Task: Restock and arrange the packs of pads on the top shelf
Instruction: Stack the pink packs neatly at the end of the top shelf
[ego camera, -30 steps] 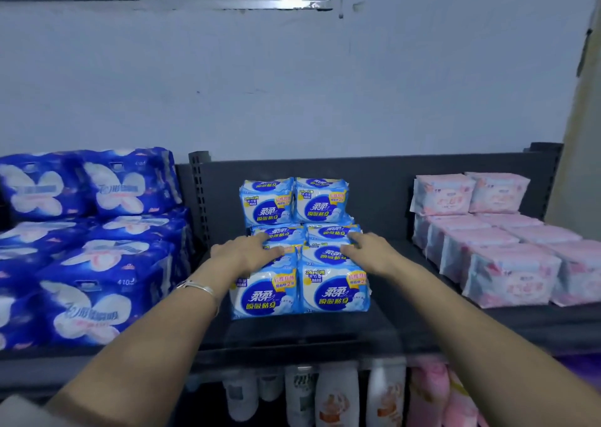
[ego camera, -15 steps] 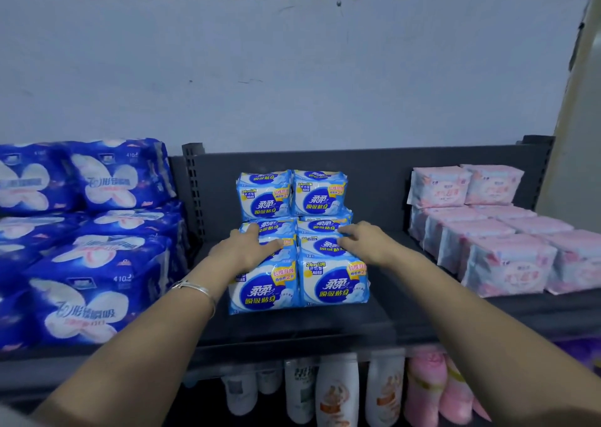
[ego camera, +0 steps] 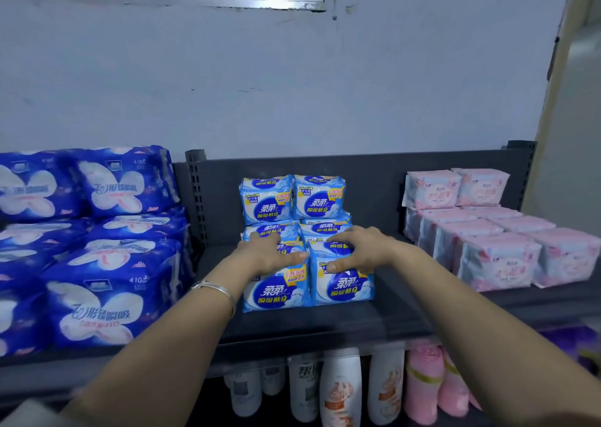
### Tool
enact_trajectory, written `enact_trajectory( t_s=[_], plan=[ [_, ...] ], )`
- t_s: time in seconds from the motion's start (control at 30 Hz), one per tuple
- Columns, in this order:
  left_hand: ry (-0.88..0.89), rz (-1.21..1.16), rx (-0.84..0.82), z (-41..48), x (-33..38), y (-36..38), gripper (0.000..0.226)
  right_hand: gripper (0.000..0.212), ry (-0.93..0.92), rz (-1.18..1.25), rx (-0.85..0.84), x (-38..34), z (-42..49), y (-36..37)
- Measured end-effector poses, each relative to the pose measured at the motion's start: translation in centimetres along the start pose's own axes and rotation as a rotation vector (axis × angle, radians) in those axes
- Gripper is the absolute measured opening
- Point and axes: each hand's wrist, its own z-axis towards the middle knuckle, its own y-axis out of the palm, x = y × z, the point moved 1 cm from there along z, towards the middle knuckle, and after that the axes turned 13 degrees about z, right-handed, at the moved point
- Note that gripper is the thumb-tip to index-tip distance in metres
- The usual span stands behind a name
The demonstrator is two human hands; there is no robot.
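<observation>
Bottles [ego camera: 338,391]: bottom centre of the frame, on the shelf below; no part of this step.
Top shelf [ego camera: 325,325]: dark metal, with a bare strip along its front across the lower middle.
Front pair [ego camera: 276,291]: two light-blue packs at frame centre, standing side by side, touching, faces forward, set a little back from the shelf edge.
Left hand [ego camera: 263,254]: lies over the top of the left front pack, fingers fairly straight, thumb stretched toward the seam; it presses and grips nothing. A bracelet [ego camera: 216,291] sits on the wrist.
Right hand [ego camera: 362,251]: flat over the top of the right front pack, fingers spread, thumb low on its face; it holds nothing either.
Step in hand: squaring up the front pair, as I judge it.
Doing it well: push both packs evenly so the seam stays closed and the faces sit flush with the rows behind. They look soft, so light pressure should avoid denting or tipping them.
Middle packs [ego camera: 325,226]: just behind the hands, tops showing, partly hidden.
Back pair [ego camera: 266,200]: higher, against the back panel [ego camera: 374,179]; what they stand on is hidden.
Look: glossy film, white and light blue, a dark-blue round with white characters, a yellow corner patch.
Neighbours: dark-blue packs [ego camera: 91,303] at left and pink packs [ego camera: 497,260] at right, each apart from the centre block.
</observation>
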Motion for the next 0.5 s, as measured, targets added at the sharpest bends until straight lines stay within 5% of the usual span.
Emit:
enact_trajectory(
  t_s=[0.23, 0.5],
  plan=[
    [-0.045, 0.172, 0.056, -1.0, -0.1, 0.8, 0.084, 0.076, 0.013, -0.035, 0.096, -0.9, -1.7, 0.9],
    [0.116, 0.306, 0.484, -5.1, -2.2, -0.2, 0.046, 0.052, -0.100, -0.063, 0.381, -4.5, -4.6, 2.6]
  ],
)
